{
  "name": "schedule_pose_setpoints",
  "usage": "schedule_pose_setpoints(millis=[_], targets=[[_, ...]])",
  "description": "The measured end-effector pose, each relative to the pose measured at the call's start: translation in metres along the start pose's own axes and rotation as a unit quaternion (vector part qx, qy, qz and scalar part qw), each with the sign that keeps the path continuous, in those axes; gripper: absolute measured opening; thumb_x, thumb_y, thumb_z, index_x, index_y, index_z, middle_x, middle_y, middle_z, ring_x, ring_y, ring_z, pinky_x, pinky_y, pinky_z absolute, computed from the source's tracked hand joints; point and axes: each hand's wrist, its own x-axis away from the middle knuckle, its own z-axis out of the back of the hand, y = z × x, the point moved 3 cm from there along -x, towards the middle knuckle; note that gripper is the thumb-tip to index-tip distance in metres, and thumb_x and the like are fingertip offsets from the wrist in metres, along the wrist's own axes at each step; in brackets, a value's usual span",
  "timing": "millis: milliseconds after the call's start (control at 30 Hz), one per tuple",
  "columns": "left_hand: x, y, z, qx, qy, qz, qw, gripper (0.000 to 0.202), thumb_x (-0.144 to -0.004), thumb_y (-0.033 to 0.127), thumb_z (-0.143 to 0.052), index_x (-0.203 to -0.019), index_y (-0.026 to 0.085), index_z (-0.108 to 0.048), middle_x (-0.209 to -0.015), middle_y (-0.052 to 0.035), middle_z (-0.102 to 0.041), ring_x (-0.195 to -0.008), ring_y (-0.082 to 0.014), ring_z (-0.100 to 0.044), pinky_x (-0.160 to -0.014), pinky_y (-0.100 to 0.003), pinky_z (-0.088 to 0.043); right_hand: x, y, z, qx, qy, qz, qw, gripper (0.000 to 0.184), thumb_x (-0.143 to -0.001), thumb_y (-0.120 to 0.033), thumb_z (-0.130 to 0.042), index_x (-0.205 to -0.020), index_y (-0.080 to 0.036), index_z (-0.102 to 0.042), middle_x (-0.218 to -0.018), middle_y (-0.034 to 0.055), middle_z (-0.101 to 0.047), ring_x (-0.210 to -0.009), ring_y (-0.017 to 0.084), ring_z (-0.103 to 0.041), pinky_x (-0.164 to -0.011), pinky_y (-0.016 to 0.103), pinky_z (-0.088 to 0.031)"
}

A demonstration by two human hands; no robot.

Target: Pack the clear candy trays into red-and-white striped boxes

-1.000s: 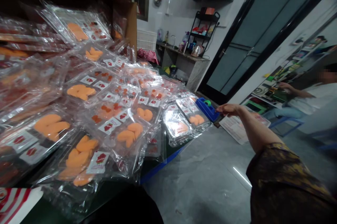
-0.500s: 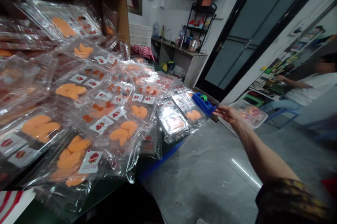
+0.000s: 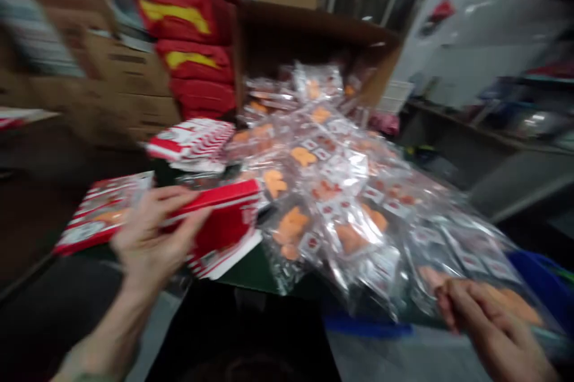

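My left hand (image 3: 155,232) is closed around a red and white cardboard box (image 3: 226,226), gripping its top edge between thumb and fingers above the green table (image 3: 249,271). A white flap sticks out at the box's lower right. At the right, my right hand (image 3: 478,313) has its fingers pressed together in front of the clear plastic packets (image 3: 354,235); whatever it may pinch is too blurred to make out. Through the packets show orange shapes and small white sachets. A blue tape dispenser (image 3: 545,286) stands partly in view at the right edge.
A red printed box (image 3: 101,208) lies left of my left hand. Flattened red and white cartons (image 3: 192,143) are stacked behind it. Red and yellow packages (image 3: 188,53) stand beside a large open carton (image 3: 314,20). Brown boxes (image 3: 130,80) fill the left background.
My view has swung left. My right hand has left the blue tape dispenser and closed its fingers. My left hand has come into view, holding the red and white box.
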Motion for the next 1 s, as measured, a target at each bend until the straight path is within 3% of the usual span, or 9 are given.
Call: schedule_pose_setpoints(millis=[67, 167, 200, 267, 367, 467, 600, 833, 1000], targets=[[0.007, 0.007, 0.007, -0.104, 0.004, -0.043, 0.994, 0.030, -0.067, 0.014, -0.079, -0.094, 0.024, -0.070, -0.089, 0.0004, -0.066, -0.074, -0.0134, -0.061, -0.067, -0.026, -0.052, 0.008, -0.080, -0.064, -0.137, -0.143, 0.076, 0.977, 0.039, -0.086, -0.054, -0.049, -0.068, -0.021, -0.057, -0.057, 0.0026, -0.050, -0.051, 0.013, -0.047, -0.046, 0.025, -0.040], [0.012, 0.022, -0.003, -0.112, -0.004, -0.055, 0.992, 0.022, -0.075, 0.014, -0.072, -0.096, 0.020, -0.067, -0.089, -0.0033, -0.064, -0.077, -0.0136, -0.062, -0.068, -0.025, -0.053, 0.027, -0.192, -0.143, -0.357, -0.294, 0.133, 0.876, 0.031, -0.089, -0.046, -0.051, -0.076, -0.019, -0.057, -0.062, 0.0001, -0.051, -0.053, 0.010, -0.048, -0.050, 0.023, -0.040], [0.013, 0.028, -0.006, -0.104, -0.002, -0.058, 0.993, 0.021, -0.076, 0.013, -0.070, -0.096, 0.019, -0.067, -0.089, -0.0038, -0.064, -0.077, -0.0132, -0.062, -0.068, -0.024, -0.053, 0.028, -0.217, -0.163, -0.411, -0.315, 0.116, 0.848, 0.032, -0.087, -0.046, -0.055, -0.072, -0.018, -0.054, -0.062, -0.0012, -0.050, -0.050, 0.009, -0.046, -0.046, 0.022, -0.039], [0.015, 0.037, -0.009, -0.095, 0.002, -0.064, 0.993, 0.020, -0.078, 0.010, -0.068, -0.097, 0.018, -0.065, -0.089, -0.0047, -0.062, -0.078, -0.0127, -0.062, -0.068, -0.023, -0.054, 0.025, -0.243, -0.193, -0.452, -0.325, 0.059, 0.829, 0.037, -0.079, -0.048, -0.065, -0.064, -0.017, -0.052, -0.057, -0.0029, -0.049, -0.044, 0.007, -0.044, -0.040, 0.020, -0.036], [0.020, 0.042, -0.008, -0.082, 0.003, -0.065, 0.995, 0.021, -0.079, 0.010, -0.066, -0.099, 0.017, -0.064, -0.092, -0.0065, -0.062, -0.080, -0.0133, -0.063, -0.067, -0.022, -0.054, 0.018, -0.245, -0.211, -0.439, -0.280, -0.011, 0.854, 0.044, -0.063, -0.050, -0.077, -0.055, -0.016, -0.050, -0.047, -0.0045, -0.047, -0.037, 0.006, -0.040, -0.034, 0.018, -0.033], [0.027, 0.042, -0.009, -0.059, 0.000, -0.057, 0.997, 0.021, -0.079, 0.009, -0.066, -0.100, 0.015, -0.064, -0.094, -0.0089, -0.062, -0.084, -0.0147, -0.063, -0.069, -0.023, -0.055, 0.020, -0.236, -0.209, -0.423, -0.217, -0.036, 0.879, 0.050, -0.054, -0.049, -0.082, -0.047, -0.015, -0.046, -0.040, -0.0053, -0.044, -0.033, 0.005, -0.037, -0.033, 0.018, -0.029], [0.032, 0.045, -0.017, -0.057, -0.001, -0.062, 0.996, 0.018, -0.081, 0.008, -0.063, -0.098, 0.015, -0.065, -0.094, -0.0082, -0.063, -0.086, -0.0149, -0.062, -0.075, -0.025, -0.055, 0.029, -0.230, -0.202, -0.411, -0.169, -0.051, 0.894, 0.051, -0.053, -0.049, -0.082, -0.045, -0.016, -0.045, -0.038, -0.0055, -0.041, -0.033, 0.005, -0.035, -0.034, 0.019, -0.029], [0.032, 0.048, -0.016, -0.042, 0.010, -0.066, 0.997, 0.014, -0.080, 0.009, -0.065, -0.094, 0.013, -0.065, -0.091, -0.0080, -0.062, -0.082, -0.0132, -0.062, -0.072, -0.023, -0.055, 0.040, -0.216, -0.211, -0.459, -0.196, -0.120, 0.858, 0.050, -0.058, -0.051, -0.080, -0.054, -0.017, -0.044, -0.042, -0.0078, -0.038, -0.036, 0.004, -0.033, -0.034, 0.018, -0.030], [0.030, 0.045, -0.013, -0.034, 0.022, -0.062, 0.997, 0.014, -0.081, 0.010, -0.064, -0.094, 0.014, -0.065, -0.091, -0.0071, -0.062, -0.081, -0.0129, -0.062, -0.068, -0.022, -0.055, 0.038, -0.210, -0.217, -0.516, -0.236, -0.025, 0.823, 0.039, -0.069, -0.044, -0.075, -0.065, -0.016, -0.048, -0.051, -0.0066, -0.043, -0.044, 0.005, -0.039, -0.039, 0.017, -0.035]])
